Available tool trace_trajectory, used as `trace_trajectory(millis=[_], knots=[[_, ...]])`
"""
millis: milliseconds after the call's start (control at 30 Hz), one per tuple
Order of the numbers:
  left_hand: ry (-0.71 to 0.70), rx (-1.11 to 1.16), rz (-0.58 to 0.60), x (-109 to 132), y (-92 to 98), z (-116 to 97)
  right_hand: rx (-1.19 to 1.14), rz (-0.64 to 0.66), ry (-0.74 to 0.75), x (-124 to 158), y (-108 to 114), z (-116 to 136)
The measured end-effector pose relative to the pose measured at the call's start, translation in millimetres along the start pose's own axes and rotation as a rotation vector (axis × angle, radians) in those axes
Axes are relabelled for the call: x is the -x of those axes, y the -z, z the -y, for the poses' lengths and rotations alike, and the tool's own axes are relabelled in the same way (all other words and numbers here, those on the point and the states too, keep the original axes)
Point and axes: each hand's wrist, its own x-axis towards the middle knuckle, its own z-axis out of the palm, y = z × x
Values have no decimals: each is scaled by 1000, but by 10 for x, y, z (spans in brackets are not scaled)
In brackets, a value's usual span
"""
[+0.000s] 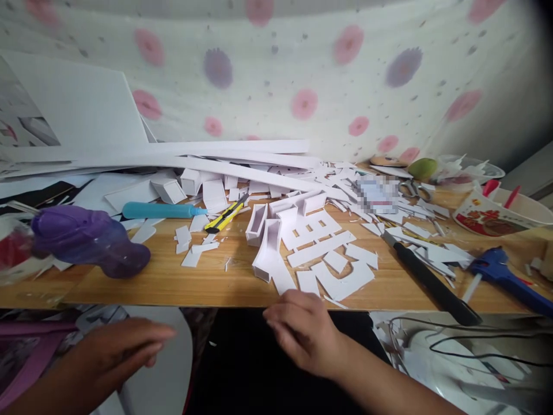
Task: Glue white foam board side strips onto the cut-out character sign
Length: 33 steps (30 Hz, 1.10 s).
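Note:
My left hand (pixel 125 343) hovers in front of the table's near edge, fingers stretched out and nothing in it. Just below that edge, my right hand (pixel 305 331) is loosely closed, fingers curled, with nothing showing in it. Nearest to the right hand are cut white foam board pieces (pixel 343 282), some lying flat. Beside them stand small curved box shapes (pixel 272 242) made of the same white board. A yellow and black utility knife (pixel 227 214) lies behind these, next to a light blue tube (pixel 159 210).
A purple bottle (pixel 93 236) lies at the left. On the right are a black-handled knife (pixel 432 282), a blue glue gun (pixel 512 276) and a paper bowl (pixel 503 210). Long white strips (pixel 242 167) and scraps cover the back of the wooden table (pixel 185 291).

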Motion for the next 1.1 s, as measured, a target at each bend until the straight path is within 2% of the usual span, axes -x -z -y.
trace_trajectory(millis=[33,67,100,200,300,400,733,1100], knots=[[-55,-28,57,-82,6,-38,-5,-43,-32,-9,9,-30],[-74,-65,20,-179,-9,-97,-8,-83,-63,-21,16,-60],[-85,-84,-160,-283,-47,-174,-10,-111,-91,-34,24,-88],[-157,-30,-291,-576,-264,-467,37,-142,-160,-82,53,-155],[-164,105,-305,-772,-518,-718,125,-113,-203,-137,74,-196],[-121,179,-312,-885,-699,-837,210,-67,-220,-196,54,-227],[-90,302,-305,-1006,-905,-840,361,46,-171,-349,-93,-304],[-69,330,-284,-1014,-945,-804,326,27,-60,-329,-102,-366]])
